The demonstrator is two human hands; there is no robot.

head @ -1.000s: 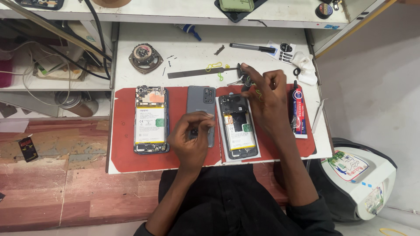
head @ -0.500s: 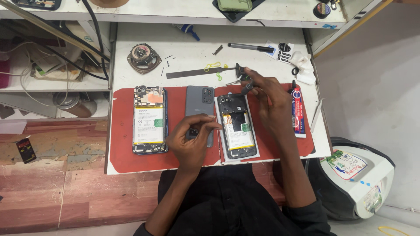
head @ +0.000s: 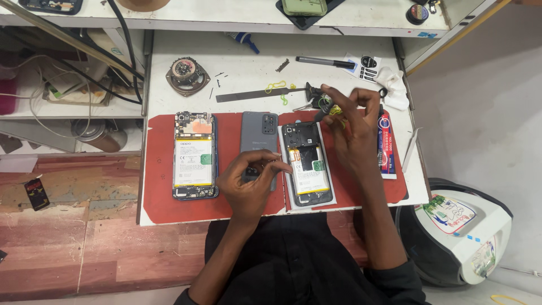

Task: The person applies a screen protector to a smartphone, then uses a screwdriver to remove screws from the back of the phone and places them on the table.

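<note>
my right hand [head: 353, 121] has crept up off the opened phone [head: 307, 164], pinching a small yellow-green wired part [head: 333, 108], while my left hand [head: 248, 183] stays curled on the grey back cover [head: 258, 133].

You are at a phone repair shop bench: opened phones [head: 195, 155] lie on a red mat [head: 226, 192], with a screwdriver [head: 324, 61] and a glue tube [head: 385, 143] near.

Your white table [head: 254, 73] carries a red mat [head: 231, 130], a round speaker [head: 184, 74], a flat metal strip [head: 254, 94], a pen [head: 326, 61] and a white cloth [head: 393, 85].
</note>
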